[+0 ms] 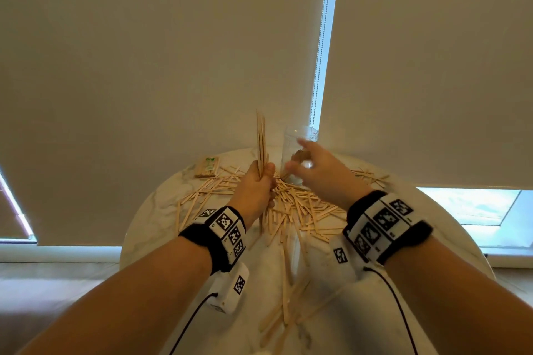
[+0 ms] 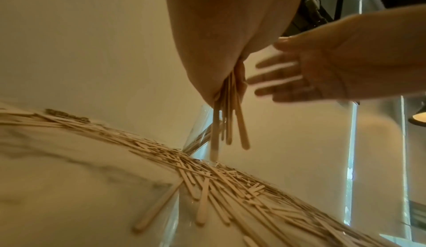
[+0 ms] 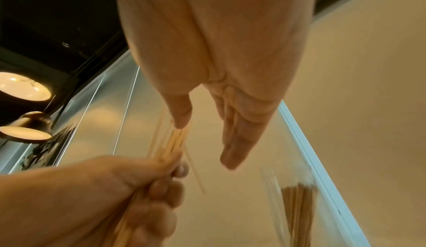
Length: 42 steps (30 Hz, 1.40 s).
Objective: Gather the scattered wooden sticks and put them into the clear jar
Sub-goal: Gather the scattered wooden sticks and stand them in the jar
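Observation:
My left hand [image 1: 258, 179] grips an upright bundle of wooden sticks [image 1: 261, 141] above the round marble table [image 1: 161, 219]; the bundle's lower ends [image 2: 227, 123] hang below the fist. Many more loose sticks [image 1: 300, 207] lie scattered across the table. The clear jar [image 1: 300, 153] stands upright at the far side, with several sticks [image 3: 298, 212] inside it. My right hand [image 1: 310, 163] hovers in front of the jar with fingers straight and spread, holding nothing; I see no clear contact with the jar.
A small packet of sticks [image 1: 208, 166] lies at the table's far left. More loose sticks [image 1: 288, 305] trail toward the near edge. Roller blinds [image 1: 173, 52] hang right behind the table.

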Motion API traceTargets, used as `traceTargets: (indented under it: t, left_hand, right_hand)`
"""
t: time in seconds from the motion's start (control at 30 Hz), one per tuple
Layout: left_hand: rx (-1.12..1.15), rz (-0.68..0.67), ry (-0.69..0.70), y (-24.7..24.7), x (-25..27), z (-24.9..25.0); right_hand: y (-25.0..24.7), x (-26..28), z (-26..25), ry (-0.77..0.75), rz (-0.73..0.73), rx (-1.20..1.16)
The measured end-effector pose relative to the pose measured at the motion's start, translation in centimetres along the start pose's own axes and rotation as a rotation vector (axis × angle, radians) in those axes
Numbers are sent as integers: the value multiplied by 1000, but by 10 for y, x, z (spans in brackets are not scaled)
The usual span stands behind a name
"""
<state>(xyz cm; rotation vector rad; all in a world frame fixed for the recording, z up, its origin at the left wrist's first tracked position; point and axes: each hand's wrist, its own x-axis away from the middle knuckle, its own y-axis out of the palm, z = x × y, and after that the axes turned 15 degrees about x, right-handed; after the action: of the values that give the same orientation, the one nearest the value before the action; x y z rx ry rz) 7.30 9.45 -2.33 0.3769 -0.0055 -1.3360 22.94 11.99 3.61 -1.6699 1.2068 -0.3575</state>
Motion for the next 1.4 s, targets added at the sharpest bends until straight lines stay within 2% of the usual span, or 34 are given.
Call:
traceTargets:
  t: [0.07,0.13,0.3,0.4,0.47,0.6,0.67,0.73,0.8,0.9,1.0,1.1,1.2,1.3,1.4]
  left_hand:
    - [-23,-69,-37,3,3,-3]
    - [-61,-126,-70,9,6,-5]
    - [21,-204,-166,20,14,-4]
    - [-24,-243,-166,12,17,-6]
    - [-65,-202,-148,6,15,-7]
    - [-96,0,-83,-2,5,-3]
    - [-59,84,-36,-4,0,-1]
    - [-96,109,45,-5,-2,1]
    - [-128,34,50,-1,-1,4]
    - [8,-140,-55,16,12,6]
    - [4,-131,-20,22,15,-1]
    - [-197,-162,41,14,12,-5]
    - [-517,-261,162,12,12,-5]
    - [-675,-349,195,19,15,-6]
    - [-669,-357,171,21,21,-13]
  right_hand:
    - [-15,-9,-8,-116,143,-33]
    - [-22,-18,-17,-201,220,16]
    - [-24,-28,-21,-200,223,64]
    - [-34,-24,-16,-165,430,-96]
    - [-43,-22,-13,-103,566,-203]
    - [-55,-28,3,69,776,-243]
    - [-56,-29,12,121,710,-184]
    - [-49,-23,13,111,456,-112]
    - [-33,-17,7,52,261,-93]
    - [-14,-19,2,9,233,-146]
    - [-12,-20,-1,32,218,-235]
    - [-23,-16,-6,73,298,-326]
    - [-32,-19,-7,69,384,-250]
    - [-28,-21,-4,70,278,-100]
    - [-21,-21,3,104,135,-81]
